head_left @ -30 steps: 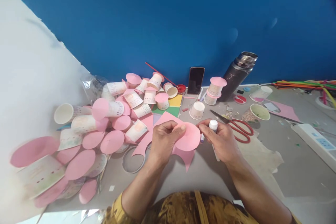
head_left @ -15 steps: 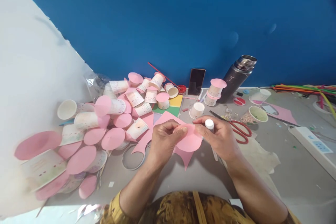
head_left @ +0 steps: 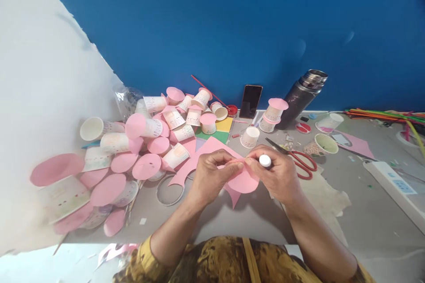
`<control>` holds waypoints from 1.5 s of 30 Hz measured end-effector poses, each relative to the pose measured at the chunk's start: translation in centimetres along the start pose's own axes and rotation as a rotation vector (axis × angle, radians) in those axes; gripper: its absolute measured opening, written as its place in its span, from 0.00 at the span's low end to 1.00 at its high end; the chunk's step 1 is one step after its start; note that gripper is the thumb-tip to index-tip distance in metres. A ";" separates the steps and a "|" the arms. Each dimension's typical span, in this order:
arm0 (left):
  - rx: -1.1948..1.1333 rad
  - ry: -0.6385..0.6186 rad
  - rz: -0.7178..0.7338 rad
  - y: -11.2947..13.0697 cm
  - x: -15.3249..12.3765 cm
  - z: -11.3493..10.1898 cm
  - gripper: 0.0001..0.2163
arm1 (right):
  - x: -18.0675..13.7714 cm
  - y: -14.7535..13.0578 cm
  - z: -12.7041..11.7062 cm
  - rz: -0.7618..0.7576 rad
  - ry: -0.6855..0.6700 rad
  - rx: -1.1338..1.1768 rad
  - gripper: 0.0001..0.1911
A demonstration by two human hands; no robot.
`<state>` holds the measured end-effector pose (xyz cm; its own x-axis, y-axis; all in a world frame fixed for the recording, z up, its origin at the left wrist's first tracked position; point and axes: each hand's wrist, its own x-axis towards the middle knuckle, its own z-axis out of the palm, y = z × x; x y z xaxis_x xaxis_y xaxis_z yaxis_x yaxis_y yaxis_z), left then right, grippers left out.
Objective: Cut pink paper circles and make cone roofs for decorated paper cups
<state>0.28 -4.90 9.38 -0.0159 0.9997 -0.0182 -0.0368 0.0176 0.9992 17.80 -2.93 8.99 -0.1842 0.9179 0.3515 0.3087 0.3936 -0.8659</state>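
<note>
The left hand and right hand are pinching a pink paper circle above the table, the right also gripping a white-capped tube, while many cups are already wearing circles and one paper cup is standing bare

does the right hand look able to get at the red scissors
Probably yes: the scissors lie beside the right hand, handles uncovered, though it may first need to release the pink disc and white-capped tube.
</note>
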 end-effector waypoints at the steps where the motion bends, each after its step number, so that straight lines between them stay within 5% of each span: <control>1: 0.008 -0.010 0.007 0.0 0.0 0.0 0.09 | -0.1 -0.1 0.0 0.011 0.001 -0.004 0.10; 7: -0.004 0.021 0.031 -0.3 -0.2 -0.3 0.10 | -0.5 -0.2 -0.3 0.039 -0.022 0.029 0.09; 18: 0.230 -0.014 0.188 -0.2 -1.0 -0.4 0.04 | -1.2 0.0 -0.2 -0.142 0.030 -0.072 0.07; 28: 0.382 -0.034 0.372 -0.3 -1.3 -0.1 0.05 | -1.5 0.4 0.1 -0.467 0.057 -0.171 0.07; 33: 0.546 0.030 0.612 -1.3 -0.7 -0.2 0.09 | -1.8 1.0 0.0 -0.464 0.044 -0.182 0.09; 36: 0.555 0.060 0.686 -1.7 -0.7 -0.2 0.07 | -2.0 1.5 -0.2 -0.506 0.155 -0.266 0.10; 39: 0.414 0.204 0.495 -1.8 -1.5 -0.5 0.27 | -2.1 1.9 -0.3 -0.605 0.368 -0.421 0.12; 41: 0.250 0.324 0.268 -1.9 -2.2 -0.7 0.16 | -2.1 2.0 -0.3 -0.655 0.459 -0.503 0.14; 45: -0.396 0.000 -0.208 -2.4 -3.0 -0.1 0.18 | -2.4 2.6 0.4 -0.666 0.451 -0.545 0.15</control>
<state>0.27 -7.99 7.02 0.0320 0.9755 -0.2177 -0.4189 0.2109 0.8832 18.62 -4.11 5.80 -0.1373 0.3874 0.9116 0.6819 0.7045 -0.1967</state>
